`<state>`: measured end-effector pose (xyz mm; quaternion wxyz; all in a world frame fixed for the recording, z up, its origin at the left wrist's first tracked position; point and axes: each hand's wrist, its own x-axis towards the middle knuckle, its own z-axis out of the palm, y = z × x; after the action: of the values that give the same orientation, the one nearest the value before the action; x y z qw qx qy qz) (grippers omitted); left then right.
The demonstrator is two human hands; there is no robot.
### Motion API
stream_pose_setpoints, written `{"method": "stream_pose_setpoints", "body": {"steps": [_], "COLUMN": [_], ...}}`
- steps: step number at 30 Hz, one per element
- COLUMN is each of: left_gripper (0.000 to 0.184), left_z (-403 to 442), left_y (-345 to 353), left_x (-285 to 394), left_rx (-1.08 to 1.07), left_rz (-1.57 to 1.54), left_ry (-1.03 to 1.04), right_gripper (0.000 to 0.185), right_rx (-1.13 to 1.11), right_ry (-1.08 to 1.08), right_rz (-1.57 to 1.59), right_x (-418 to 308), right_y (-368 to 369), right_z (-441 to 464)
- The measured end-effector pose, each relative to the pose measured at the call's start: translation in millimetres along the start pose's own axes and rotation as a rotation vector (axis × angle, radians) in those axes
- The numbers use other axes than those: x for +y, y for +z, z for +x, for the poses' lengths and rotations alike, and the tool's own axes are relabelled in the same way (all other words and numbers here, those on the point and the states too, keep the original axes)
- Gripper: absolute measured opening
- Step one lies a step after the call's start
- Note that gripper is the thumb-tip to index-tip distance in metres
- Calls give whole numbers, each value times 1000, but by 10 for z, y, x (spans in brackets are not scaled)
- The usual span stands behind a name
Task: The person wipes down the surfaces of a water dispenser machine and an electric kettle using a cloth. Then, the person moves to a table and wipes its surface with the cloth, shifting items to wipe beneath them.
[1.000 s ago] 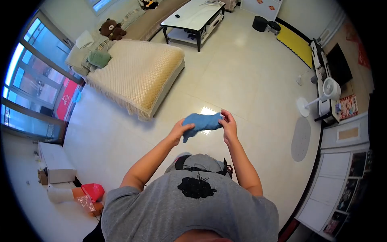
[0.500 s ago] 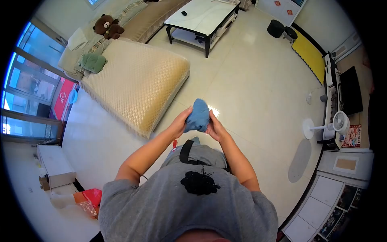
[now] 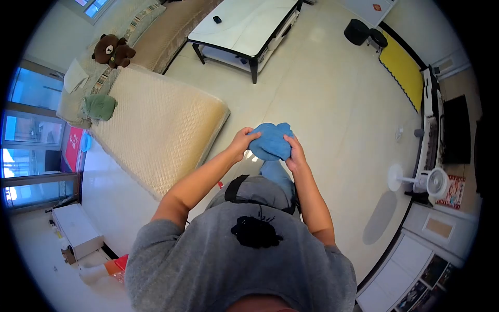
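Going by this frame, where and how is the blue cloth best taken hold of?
Probably by its two side edges, one hand from each side, as the left hand and right hand hold it. The blue cloth looks soft and lies spread between them, so a thumb-on-top pinch should suit it.

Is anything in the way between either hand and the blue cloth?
Nothing visible: the left hand and right hand already grip the blue cloth directly, one at each side.
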<state>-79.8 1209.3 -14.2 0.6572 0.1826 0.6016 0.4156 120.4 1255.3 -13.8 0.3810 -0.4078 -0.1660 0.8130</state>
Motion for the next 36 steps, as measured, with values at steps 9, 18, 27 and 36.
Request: {"method": "stream_pose_setpoints", "body": {"steps": [9, 18, 27, 36], "left_gripper": [49, 34, 30, 41], "left_z": [893, 1592, 2827, 4070], "left_y": [-343, -1285, -1919, -2447], "left_x": [497, 444, 992, 1229], "left_rx": [177, 321, 394, 439], "left_rz": [-57, -152, -114, 389], "left_ry": [-8, -162, -154, 7], "right_gripper": [52, 56, 57, 59], "right_rx": [-81, -113, -71, 310], "right_ry": [19, -591, -718, -571], "right_rz": [-164, -773, -1844, -1841], "right_x": [-1082, -1856, -739, -114], "right_y": [672, 1708, 1315, 1183], "right_z": [1550, 3260, 5078, 5916]}}
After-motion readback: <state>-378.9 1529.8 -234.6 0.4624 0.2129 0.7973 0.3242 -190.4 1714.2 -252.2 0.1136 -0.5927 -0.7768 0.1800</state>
